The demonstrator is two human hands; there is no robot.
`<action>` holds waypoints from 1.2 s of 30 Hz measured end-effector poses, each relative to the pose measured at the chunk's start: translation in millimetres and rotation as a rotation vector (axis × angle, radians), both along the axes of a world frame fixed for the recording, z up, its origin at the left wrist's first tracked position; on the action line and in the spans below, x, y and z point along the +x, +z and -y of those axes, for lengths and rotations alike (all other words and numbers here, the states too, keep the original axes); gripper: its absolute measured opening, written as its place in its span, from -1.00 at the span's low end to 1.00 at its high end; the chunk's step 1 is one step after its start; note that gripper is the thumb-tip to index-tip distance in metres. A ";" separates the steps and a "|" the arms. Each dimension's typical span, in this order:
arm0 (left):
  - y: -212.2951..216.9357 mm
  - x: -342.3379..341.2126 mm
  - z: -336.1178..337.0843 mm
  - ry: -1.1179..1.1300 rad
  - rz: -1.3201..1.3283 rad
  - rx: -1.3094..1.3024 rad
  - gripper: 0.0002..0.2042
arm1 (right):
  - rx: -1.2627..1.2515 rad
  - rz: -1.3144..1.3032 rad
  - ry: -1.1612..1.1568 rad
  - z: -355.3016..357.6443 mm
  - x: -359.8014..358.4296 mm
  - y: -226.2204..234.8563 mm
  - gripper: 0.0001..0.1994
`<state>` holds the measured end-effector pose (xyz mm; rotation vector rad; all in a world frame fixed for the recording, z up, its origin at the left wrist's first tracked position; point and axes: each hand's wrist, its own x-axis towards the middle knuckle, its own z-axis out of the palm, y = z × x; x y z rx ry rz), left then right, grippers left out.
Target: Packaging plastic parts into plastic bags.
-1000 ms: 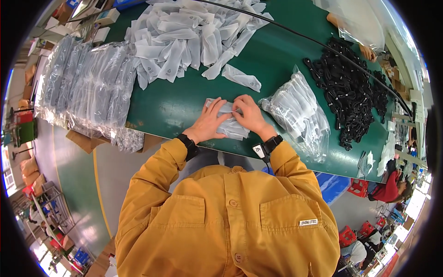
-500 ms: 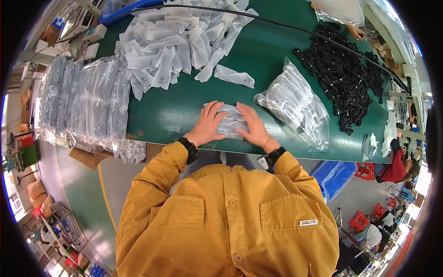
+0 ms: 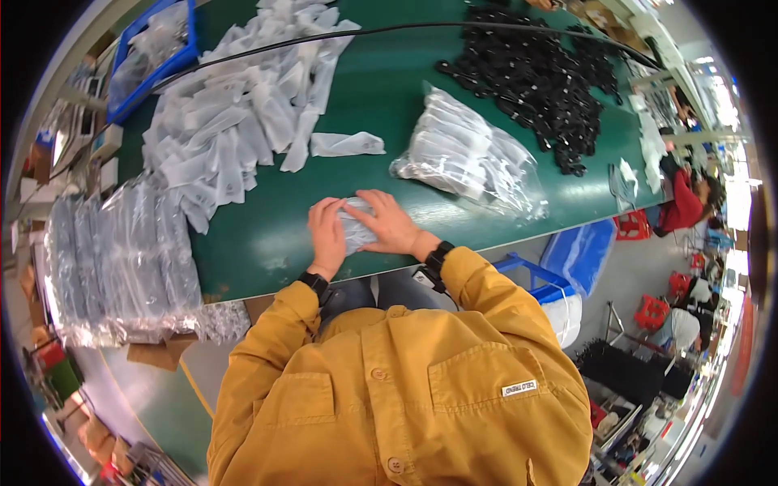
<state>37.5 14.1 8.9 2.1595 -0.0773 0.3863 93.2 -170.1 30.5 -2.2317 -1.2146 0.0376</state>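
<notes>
A small stack of frosted plastic pouches (image 3: 357, 232) lies on the green table near its front edge, pressed between my two hands. My left hand (image 3: 327, 236) grips the stack's left side, fingers pointing away from me. From the right, my right hand (image 3: 391, 223) closes over it, fingers across the top and thumb at the near end. Much of the stack is hidden under my fingers. Just beyond my hands lies one loose frosted pouch (image 3: 348, 144). To their right rests a clear bag (image 3: 474, 154) filled with similar pouches.
A large heap of frosted pouches (image 3: 219, 121) spreads at the far left, beside a blue crate (image 3: 192, 40). Packed clear bags (image 3: 121, 259) line the left edge. Black cables (image 3: 535, 81) are piled at the far right. A black cord (image 3: 405, 29) crosses above the table.
The view has turned, so the table now slants. My hands have come closer together around the stack, and my right fingers now cover more of its top.
</notes>
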 end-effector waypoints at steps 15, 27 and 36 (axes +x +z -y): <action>68.0 6.9 91.4 -0.133 0.053 -0.009 -0.76 | 0.410 -0.757 -0.355 190.7 -49.8 68.6 -0.17; 110.1 58.3 319.5 -0.753 0.214 0.890 -0.78 | 0.859 -1.387 -0.468 397.3 -31.6 15.3 -0.30; 131.6 43.7 311.5 -0.631 0.022 1.010 -0.89 | 0.383 -1.261 -0.331 335.0 35.2 12.0 -0.29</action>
